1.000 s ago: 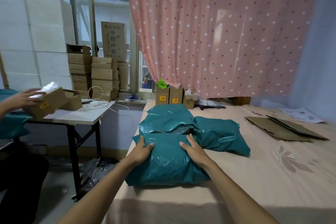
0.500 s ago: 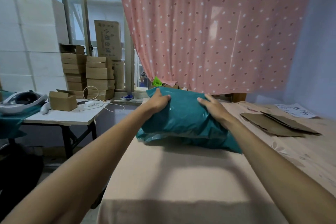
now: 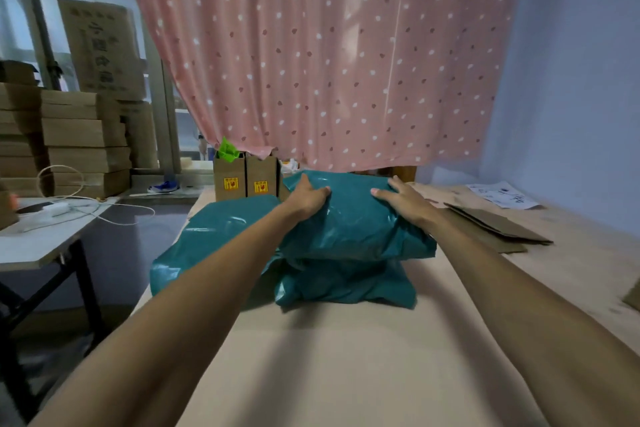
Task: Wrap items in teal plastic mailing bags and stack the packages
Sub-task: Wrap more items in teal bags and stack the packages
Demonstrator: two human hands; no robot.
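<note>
Both hands, left (image 3: 308, 196) and right (image 3: 403, 199), lay flat with straight fingers on the top package (image 3: 353, 232). It sat on a second package (image 3: 346, 284) far down the bed (image 3: 346, 357), overhanging rightward. Nudging it square and pressing evenly would likely steady the stack.

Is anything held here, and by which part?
The top teal package, lying on a lower package, is steadied by both hands: left hand on its far left edge, right hand flat on its far right top.
</note>
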